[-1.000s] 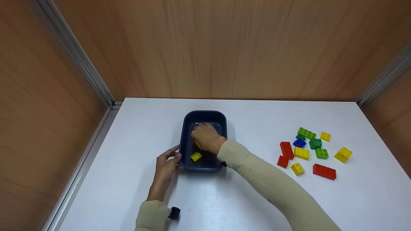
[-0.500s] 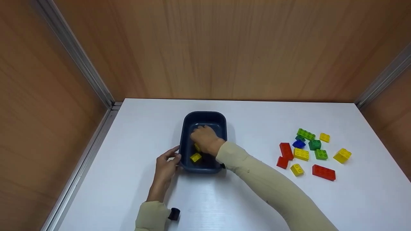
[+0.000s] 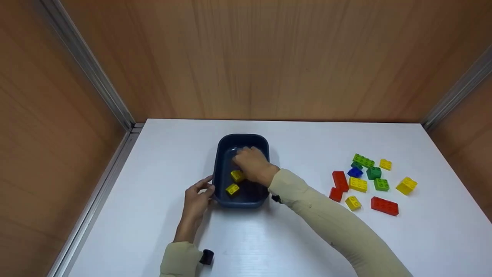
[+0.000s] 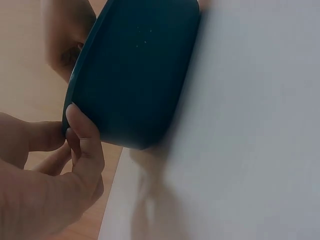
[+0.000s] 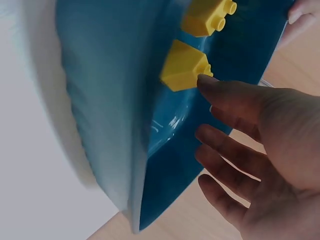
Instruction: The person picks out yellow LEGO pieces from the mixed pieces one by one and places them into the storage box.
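A dark blue plastic bin [image 3: 240, 204] stands on the white table in the head view. My left hand [image 3: 196, 200] pinches its left rim between thumb and fingers; the left wrist view shows the fingertips at the edge of the bin [image 4: 135, 75]. Inside the bin lie two yellow toy bricks, the upper brick [image 3: 237, 176] and the lower brick [image 3: 232, 189]. My right hand [image 3: 253, 163] reaches into the bin beside them. In the right wrist view its fingers are apart and hold nothing, with the thumb tip close to the studs of a yellow brick [image 5: 185, 67].
At the right of the table several loose bricks lie scattered: red [image 3: 384, 206], yellow [image 3: 406, 185], green [image 3: 374, 173] and one blue brick [image 3: 355, 172]. A wooden panel [image 3: 250, 61] rises behind the table, with more panels at both sides.
My right hand has let go of the upper yellow brick and moved slightly right, so more of that brick shows. The left hand stays at the bin's rim.
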The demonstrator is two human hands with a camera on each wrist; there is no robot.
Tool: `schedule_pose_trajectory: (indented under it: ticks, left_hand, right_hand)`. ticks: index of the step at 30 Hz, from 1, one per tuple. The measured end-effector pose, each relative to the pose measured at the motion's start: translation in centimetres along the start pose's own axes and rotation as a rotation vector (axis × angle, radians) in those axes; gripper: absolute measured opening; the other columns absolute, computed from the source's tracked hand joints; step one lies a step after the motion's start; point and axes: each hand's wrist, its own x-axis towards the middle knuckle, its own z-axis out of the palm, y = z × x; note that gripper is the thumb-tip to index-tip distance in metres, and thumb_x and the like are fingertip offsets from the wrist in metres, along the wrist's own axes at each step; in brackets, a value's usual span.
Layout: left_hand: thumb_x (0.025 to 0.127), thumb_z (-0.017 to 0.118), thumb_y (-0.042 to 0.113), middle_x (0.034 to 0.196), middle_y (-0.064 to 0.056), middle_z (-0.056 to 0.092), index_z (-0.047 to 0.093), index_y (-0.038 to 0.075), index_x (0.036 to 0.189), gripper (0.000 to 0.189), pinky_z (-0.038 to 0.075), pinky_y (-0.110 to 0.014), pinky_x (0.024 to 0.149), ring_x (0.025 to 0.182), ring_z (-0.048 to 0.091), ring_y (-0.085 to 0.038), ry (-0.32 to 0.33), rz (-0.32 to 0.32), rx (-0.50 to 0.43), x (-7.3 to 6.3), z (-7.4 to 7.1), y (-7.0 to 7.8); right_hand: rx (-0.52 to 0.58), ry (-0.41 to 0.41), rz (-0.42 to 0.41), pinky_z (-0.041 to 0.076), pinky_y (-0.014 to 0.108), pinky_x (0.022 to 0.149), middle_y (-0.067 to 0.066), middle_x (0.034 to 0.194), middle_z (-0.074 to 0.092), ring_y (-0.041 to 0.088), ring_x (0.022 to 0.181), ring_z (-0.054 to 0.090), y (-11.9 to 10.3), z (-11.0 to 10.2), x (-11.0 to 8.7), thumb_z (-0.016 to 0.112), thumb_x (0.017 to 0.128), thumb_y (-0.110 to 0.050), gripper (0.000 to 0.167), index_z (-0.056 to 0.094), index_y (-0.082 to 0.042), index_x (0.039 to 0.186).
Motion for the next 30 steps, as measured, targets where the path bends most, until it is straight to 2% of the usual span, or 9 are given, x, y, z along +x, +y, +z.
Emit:
schedule_pose_trajectory:
  ticks: [4,9,13,21,30]
  left_hand:
    - [0.107,0.058,0.002,0.118,-0.016,0.055,0.06,-0.002,0.147,0.04,0.053,-0.024,0.065,0.08,0.056,-0.014,0.001,-0.013,-0.004,0.0,0.0,0.1]
    - [0.107,0.058,0.001,0.117,-0.016,0.055,0.061,-0.001,0.146,0.039,0.054,-0.024,0.065,0.08,0.057,-0.014,0.01,-0.016,0.001,0.2,0.1,0.2]
    - [0.107,0.057,0.0,0.116,-0.016,0.055,0.062,-0.001,0.145,0.038,0.053,-0.024,0.065,0.079,0.057,-0.015,0.018,-0.012,0.003,0.4,0.1,0.2]
    - [0.106,0.058,0.001,0.116,-0.016,0.055,0.061,-0.002,0.146,0.039,0.052,-0.024,0.064,0.077,0.058,-0.014,0.008,0.001,-0.003,0.2,0.2,0.2]
    - [0.106,0.057,0.0,0.115,-0.016,0.054,0.062,0.0,0.145,0.039,0.053,-0.023,0.064,0.079,0.057,-0.015,0.018,-0.011,0.005,0.3,0.2,0.1]
  right_hand:
    - [0.055,0.03,-0.007,0.055,0.048,0.1,0.011,0.12,0.073,0.03,0.111,0.066,0.9,-0.4,-0.7,0.084,0.093,-0.016,0.034,0.077,-0.007,0.124]
    - [0.111,0.087,-0.01,0.055,0.049,0.096,0.015,0.119,0.073,0.034,0.11,0.066,2.3,-0.9,-1.6,0.086,0.09,-0.01,0.035,0.077,-0.003,0.123]
    - [0.107,0.124,0.006,0.056,0.049,0.094,0.015,0.117,0.073,0.033,0.108,0.067,3.5,-1.3,-2.5,0.085,0.091,-0.012,0.034,0.078,-0.003,0.122]
    - [0.143,0.2,0.089,0.057,0.046,0.093,0.012,0.118,0.075,0.03,0.107,0.068,6.5,-2.1,-4.3,0.086,0.09,-0.011,0.033,0.079,-0.006,0.122]
    - [0.127,0.294,0.107,0.058,0.048,0.089,0.014,0.117,0.076,0.034,0.106,0.07,9.1,-1.6,-7.1,0.089,0.085,-0.008,0.031,0.081,-0.005,0.114]
